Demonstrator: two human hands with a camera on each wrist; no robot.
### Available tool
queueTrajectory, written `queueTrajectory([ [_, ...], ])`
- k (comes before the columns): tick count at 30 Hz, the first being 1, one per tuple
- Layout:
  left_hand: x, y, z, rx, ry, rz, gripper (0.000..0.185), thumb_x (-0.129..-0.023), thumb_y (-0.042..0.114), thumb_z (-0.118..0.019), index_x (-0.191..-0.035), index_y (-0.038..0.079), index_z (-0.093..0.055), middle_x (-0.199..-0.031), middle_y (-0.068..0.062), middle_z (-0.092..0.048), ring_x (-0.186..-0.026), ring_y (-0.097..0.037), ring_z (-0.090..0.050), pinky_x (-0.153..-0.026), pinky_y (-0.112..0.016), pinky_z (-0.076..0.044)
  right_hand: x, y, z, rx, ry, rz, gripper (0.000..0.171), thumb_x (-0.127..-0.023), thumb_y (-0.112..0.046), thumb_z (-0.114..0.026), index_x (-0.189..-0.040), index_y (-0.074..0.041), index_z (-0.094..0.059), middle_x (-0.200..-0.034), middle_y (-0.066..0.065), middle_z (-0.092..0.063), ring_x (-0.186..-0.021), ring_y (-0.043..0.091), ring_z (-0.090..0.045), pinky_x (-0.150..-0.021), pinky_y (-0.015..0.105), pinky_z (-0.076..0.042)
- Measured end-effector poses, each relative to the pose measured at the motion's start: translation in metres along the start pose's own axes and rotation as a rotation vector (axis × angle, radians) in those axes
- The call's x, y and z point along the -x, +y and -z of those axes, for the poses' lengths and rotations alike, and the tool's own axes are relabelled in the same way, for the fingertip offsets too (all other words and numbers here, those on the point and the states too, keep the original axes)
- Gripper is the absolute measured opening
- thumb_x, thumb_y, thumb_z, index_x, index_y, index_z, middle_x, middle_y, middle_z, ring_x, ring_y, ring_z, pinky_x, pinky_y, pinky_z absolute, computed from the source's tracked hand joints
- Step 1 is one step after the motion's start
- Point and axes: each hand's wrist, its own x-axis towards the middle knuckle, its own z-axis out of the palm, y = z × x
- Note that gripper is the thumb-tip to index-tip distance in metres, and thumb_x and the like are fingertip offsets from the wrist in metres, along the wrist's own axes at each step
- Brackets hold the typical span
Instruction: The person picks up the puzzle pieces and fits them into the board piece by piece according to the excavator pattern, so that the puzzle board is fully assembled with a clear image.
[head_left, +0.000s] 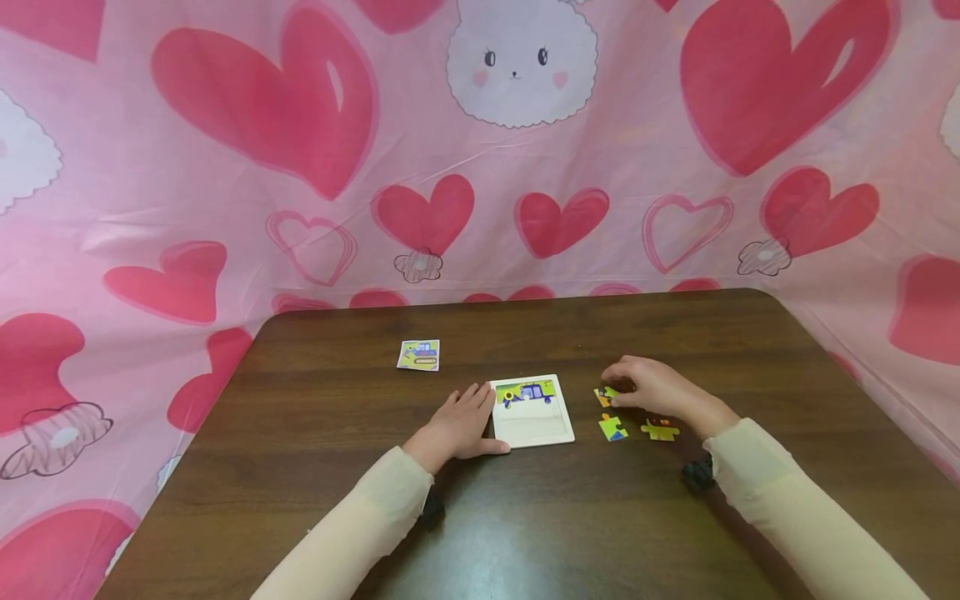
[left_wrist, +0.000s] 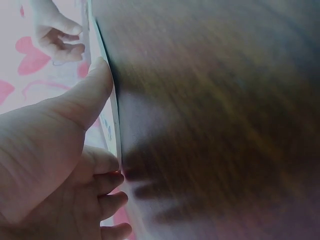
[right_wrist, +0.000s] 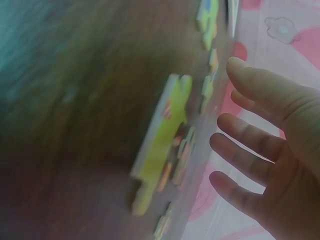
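A white puzzle tray [head_left: 534, 427] lies on the dark wooden table [head_left: 525, 517], with a row of coloured pieces [head_left: 525, 390] fitted along its far side. My left hand [head_left: 461, 425] rests flat beside the tray's left edge, thumb [left_wrist: 92, 87] against the rim [left_wrist: 111, 107]. My right hand [head_left: 651, 388] hovers to the tray's right with relaxed fingers [right_wrist: 250, 145], their tips at an orange and yellow piece [head_left: 604, 395]. Two loose pieces lie just nearer me: a green and blue one [head_left: 612, 428] and a yellow one [head_left: 660, 430] [right_wrist: 167, 130].
A small picture card [head_left: 418, 355] lies on the table at the far left of the tray. A pink cloth with red hearts [head_left: 480, 167] surrounds the table on the back and both sides. The table's rounded far corners are in view.
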Motion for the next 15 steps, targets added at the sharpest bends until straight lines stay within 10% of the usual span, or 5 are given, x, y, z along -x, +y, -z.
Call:
queueTrajectory([
  [15, 0.0008, 0.0001, 0.0004, -0.007, -0.002, -0.003, 0.089, -0.084, 0.058, -0.054, -0.145, 0.001, -0.023, -0.151, -0.012, -0.018, -0.137, -0.026, -0.016, -0.107, -0.045, -0.017, 0.0039, 0.0081, -0.0025, 0.054, 0.020, 0.047, 0.023, -0.077, -0.018, -0.075, -0.097, -0.008, -0.069, -0.090, 0.001, -0.058, -0.077, 0.016, -0.054, -0.071, 0.039, -0.047],
])
